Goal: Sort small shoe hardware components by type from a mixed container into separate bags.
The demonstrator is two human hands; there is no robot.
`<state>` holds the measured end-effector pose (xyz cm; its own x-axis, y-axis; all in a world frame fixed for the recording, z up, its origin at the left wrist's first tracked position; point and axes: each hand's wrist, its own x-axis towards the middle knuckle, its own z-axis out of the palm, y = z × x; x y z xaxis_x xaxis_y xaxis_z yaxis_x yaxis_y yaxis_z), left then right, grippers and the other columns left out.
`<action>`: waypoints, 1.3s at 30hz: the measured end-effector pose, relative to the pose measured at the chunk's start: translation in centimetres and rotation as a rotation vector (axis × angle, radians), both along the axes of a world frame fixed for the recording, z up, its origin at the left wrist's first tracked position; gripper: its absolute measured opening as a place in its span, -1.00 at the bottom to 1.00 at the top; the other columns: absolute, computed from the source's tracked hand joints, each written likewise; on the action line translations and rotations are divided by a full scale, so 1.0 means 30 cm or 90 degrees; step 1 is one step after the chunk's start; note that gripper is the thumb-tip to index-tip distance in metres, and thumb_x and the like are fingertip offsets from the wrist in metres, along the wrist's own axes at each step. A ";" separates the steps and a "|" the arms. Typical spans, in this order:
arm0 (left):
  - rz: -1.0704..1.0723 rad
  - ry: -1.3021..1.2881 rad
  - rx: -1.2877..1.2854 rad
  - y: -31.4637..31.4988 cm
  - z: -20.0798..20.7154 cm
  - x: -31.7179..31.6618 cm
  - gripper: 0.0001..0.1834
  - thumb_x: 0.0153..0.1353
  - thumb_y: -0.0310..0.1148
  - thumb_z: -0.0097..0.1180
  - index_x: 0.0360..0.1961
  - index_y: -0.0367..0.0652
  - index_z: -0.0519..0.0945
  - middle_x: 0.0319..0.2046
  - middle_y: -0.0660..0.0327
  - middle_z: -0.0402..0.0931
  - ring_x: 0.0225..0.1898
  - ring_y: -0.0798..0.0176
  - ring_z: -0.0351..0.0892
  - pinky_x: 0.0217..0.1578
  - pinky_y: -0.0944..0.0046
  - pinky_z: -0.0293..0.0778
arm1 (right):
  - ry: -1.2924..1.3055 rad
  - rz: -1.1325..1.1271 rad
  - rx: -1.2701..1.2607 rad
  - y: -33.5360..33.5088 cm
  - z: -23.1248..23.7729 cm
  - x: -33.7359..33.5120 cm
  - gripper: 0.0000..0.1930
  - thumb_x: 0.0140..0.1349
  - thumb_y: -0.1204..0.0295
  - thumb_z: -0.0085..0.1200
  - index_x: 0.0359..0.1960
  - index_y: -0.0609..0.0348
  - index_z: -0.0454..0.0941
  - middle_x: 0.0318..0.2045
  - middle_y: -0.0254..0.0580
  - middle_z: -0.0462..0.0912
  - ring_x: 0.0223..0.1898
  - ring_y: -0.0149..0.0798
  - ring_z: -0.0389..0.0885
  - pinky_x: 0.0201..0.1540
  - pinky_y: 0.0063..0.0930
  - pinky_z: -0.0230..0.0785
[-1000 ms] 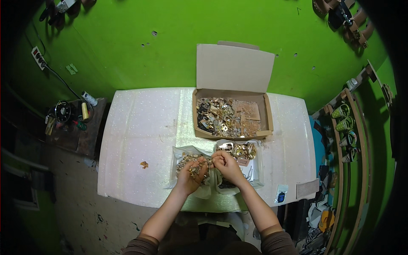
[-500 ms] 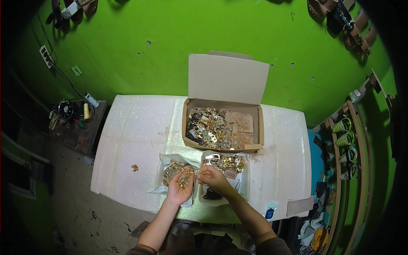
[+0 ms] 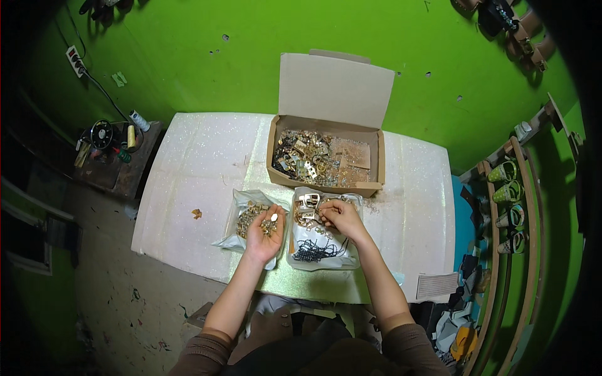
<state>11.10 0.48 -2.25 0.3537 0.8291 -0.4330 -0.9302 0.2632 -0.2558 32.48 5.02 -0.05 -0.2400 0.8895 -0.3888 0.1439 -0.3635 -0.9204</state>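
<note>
My left hand [image 3: 259, 245] is turned palm up and cupped around a handful of small gold-toned metal fittings [image 3: 268, 228], one pale oval piece among them. It is above a plastic-lined container [image 3: 236, 202] with a heap of similar fittings [image 3: 249, 216]. Over a white tray [image 3: 326, 266] to its right is my right hand [image 3: 343, 219], fingertips pinched together at the metal pieces; what is between them is too small to make out. Square metal buckles [image 3: 308, 200] and a tangle of black beaded strands [image 3: 312, 252] lie in this tray.
Behind the trays stands an open cardboard box [image 3: 379, 153] of mixed metal hardware. A small brown scrap [image 3: 196, 214] lies on the glittery white table cover [image 3: 188, 163]. Spools sit on a side table [image 3: 113, 175] at left; a wooden rack [image 3: 530, 219] of sandals is at right.
My right hand has moved away from my left hand, rightward over the tray, uncovering the buckles and black strands. My left hand stays cupped around the fittings. The view has shifted.
</note>
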 end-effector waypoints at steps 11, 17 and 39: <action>-0.010 0.035 0.032 0.005 0.011 -0.069 -0.76 0.16 -0.42 -0.18 -0.20 -0.36 0.36 -0.20 0.00 0.37 -0.11 0.13 0.40 -0.09 0.30 0.44 | -0.497 0.101 0.288 0.137 0.047 -0.110 -0.85 0.00 0.51 -0.05 -0.37 0.20 0.53 -0.39 0.01 0.55 -0.32 -0.01 0.51 -0.22 -0.32 0.33; -0.028 0.091 0.008 0.008 0.051 -0.152 -0.71 0.19 -0.41 -0.26 -0.13 -0.38 0.33 -0.12 -0.03 0.35 -0.01 0.08 0.32 -0.03 0.27 0.38 | -0.515 -0.070 0.370 0.053 0.058 -0.153 -0.86 -0.03 0.55 -0.06 -0.41 0.26 0.51 -0.40 0.02 0.53 -0.31 -0.01 0.48 -0.22 -0.31 0.31; -0.260 0.136 0.134 0.071 0.039 -0.413 -0.60 0.19 -0.35 -0.39 0.00 -0.34 0.26 -0.01 0.06 0.29 -0.01 0.21 0.32 -0.01 0.29 0.29 | -0.403 0.043 0.494 -0.137 0.163 -0.599 -0.84 -0.03 0.41 0.02 -0.40 0.19 0.48 -0.44 -0.11 0.49 -0.35 -0.09 0.46 -0.30 -0.32 0.32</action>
